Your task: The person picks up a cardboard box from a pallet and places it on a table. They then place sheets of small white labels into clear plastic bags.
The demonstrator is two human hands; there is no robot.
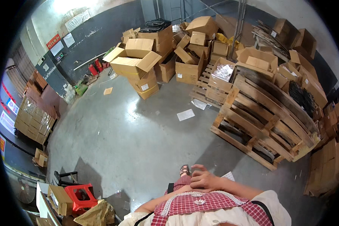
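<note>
Seemingly, the hands overlap, any grip unclear, beside the apron, likely light, soft cloth, best pinched by its edge.

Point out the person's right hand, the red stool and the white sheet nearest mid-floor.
Right hand [207,180]: head view, on the back of the hand.
Red stool [79,206]: head view, lower part of its frame.
White sheet [185,115]: head view, middle of its face.

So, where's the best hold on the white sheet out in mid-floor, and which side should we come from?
Probably its near long edge: pinch the white sheet there, coming from the wearer's side. It looks flat on the floor, leaving just its rim to catch, and cardboard cartons stand beyond it, the wooden pallet to its right.
</note>
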